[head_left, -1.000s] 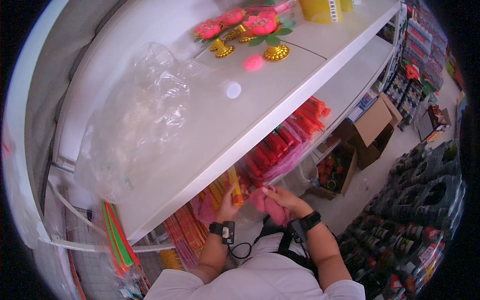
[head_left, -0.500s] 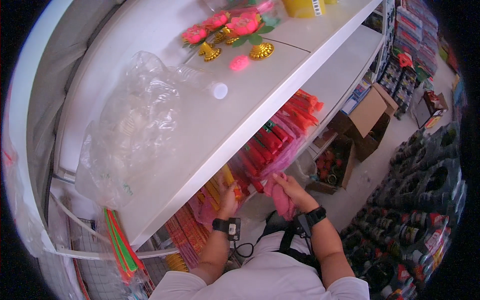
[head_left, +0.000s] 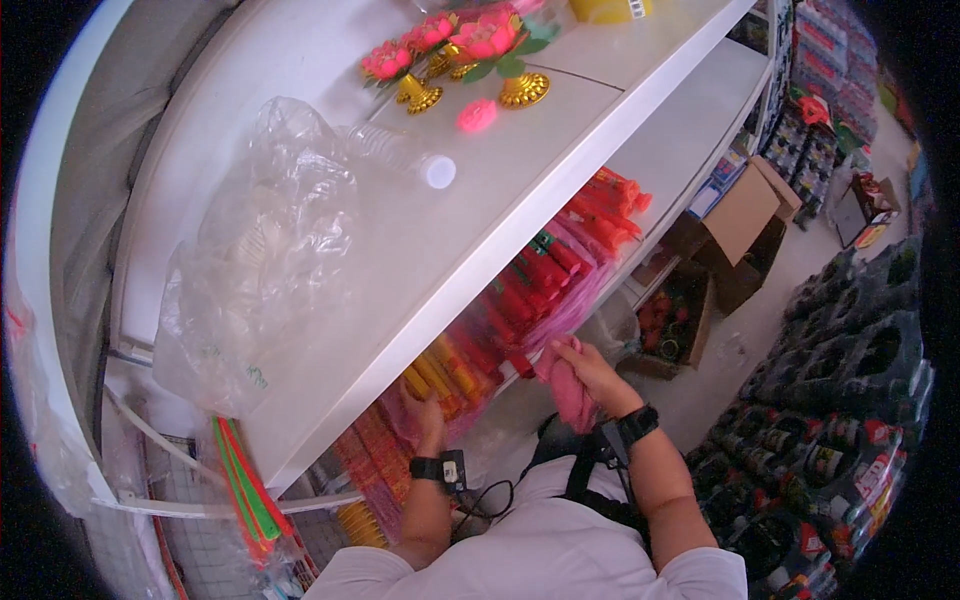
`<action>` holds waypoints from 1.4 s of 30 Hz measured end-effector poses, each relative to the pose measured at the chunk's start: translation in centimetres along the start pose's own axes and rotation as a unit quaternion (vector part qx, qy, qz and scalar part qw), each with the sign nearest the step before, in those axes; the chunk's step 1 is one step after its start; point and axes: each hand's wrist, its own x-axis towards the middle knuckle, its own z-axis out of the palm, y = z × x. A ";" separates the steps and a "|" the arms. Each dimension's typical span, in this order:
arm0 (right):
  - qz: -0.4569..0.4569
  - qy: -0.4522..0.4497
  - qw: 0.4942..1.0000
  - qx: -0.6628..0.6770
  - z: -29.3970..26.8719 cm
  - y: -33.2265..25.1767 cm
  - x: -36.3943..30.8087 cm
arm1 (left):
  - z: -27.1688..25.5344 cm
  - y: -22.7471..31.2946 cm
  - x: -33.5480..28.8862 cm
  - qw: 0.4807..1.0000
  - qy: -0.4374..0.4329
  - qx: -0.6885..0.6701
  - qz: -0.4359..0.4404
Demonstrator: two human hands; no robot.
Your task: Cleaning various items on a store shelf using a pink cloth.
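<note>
Nearest the body, the right hand has its fingers bunched around a crumpled pink cloth, which droops below the grasp toward the person; the left hand is raised to the near ends of the yellow packets, touching or just beside them, its fingertips partly hidden, so I cannot tell whether they grasp one or merely rest there; those packets lie to the right of the left fingers, their long axis slanting away and leftward beneath the upper shelf, near ends facing the person; the left hand is clearly the nearer one, the right standing apart beyond the row's right end; patterned red bundles crowd the left side, and red packets in pink wrapping continue the row to the right; the upper shelf's front edge overhangs all of these, limiting lift, while open room lies toward the body and between the hands; above, on that shelf, sit a clear plastic bag, a white-capped bottle and, farther back, pink flower ornaments on gold stands; off to the far right, an opened cardboard box sits beside the lower shelf.
</note>
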 end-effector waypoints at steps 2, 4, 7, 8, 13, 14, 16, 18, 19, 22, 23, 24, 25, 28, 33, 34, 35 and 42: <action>0.020 -0.001 1.000 -0.008 0.0 0.3 0.2 | -0.6 0.5 -0.6 1.000 0.004 0.015 -0.018; 0.014 0.007 1.000 -0.001 0.4 0.3 0.3 | -1.3 0.2 -0.9 0.994 -0.042 0.098 0.019; 0.004 0.014 1.000 -0.006 0.8 0.2 0.4 | -1.4 -0.5 -0.6 0.988 -0.027 0.145 0.045; 0.001 0.013 1.000 -0.017 0.7 0.2 0.4 | -1.4 -0.4 -0.6 0.988 -0.028 0.145 0.044; 0.007 0.016 1.000 -0.008 0.0 1.0 1.3 | -0.6 0.4 -0.4 0.985 -0.045 0.126 0.106; 0.016 0.011 1.000 0.001 0.0 0.7 1.2 | -0.6 0.3 -0.2 0.985 -0.044 0.126 0.106; 0.019 0.009 1.000 0.004 0.1 0.1 1.0 | -0.3 -0.4 0.7 0.984 -0.087 0.106 0.110; 0.019 -0.002 1.000 0.003 1.1 -0.7 0.7 | -0.4 -2.6 1.8 0.987 -0.083 0.087 0.110; 0.009 0.022 1.000 0.005 1.3 -1.2 0.5 | 0.1 -2.1 1.9 0.988 -0.086 0.066 0.108; 0.004 0.043 0.998 0.036 1.2 -1.4 0.2 | 0.7 0.6 1.3 0.987 -0.097 0.095 0.085; 0.014 0.042 0.996 0.072 1.0 -1.4 0.1 | 0.8 2.2 1.0 0.989 -0.089 0.085 0.085; 0.010 0.036 0.998 0.059 1.0 -1.2 0.1 | 0.7 3.9 0.7 0.974 -0.117 0.173 0.088; 0.007 0.040 0.995 0.094 1.1 -1.0 0.1 | 0.5 5.3 0.6 0.951 -0.139 0.260 0.089; -0.017 0.062 0.987 0.147 1.9 -0.8 -0.1 | 0.2 7.1 0.5 0.941 -0.178 0.273 0.089; -0.034 -0.008 0.979 0.201 0.8 0.6 0.3 | 0.2 6.1 0.9 0.947 -0.195 0.251 0.040; -0.031 -0.021 0.982 0.184 1.2 0.3 0.1 | 0.1 5.9 1.2 0.945 -0.254 0.203 -0.034; -0.053 0.005 0.981 0.189 2.3 -0.1 -0.5 | -0.2 5.6 1.7 0.932 -0.314 0.150 -0.105; -0.133 0.048 0.972 0.188 8.0 -3.9 -6.0 | -5.8 10.7 -2.7 0.842 -0.533 -0.028 0.081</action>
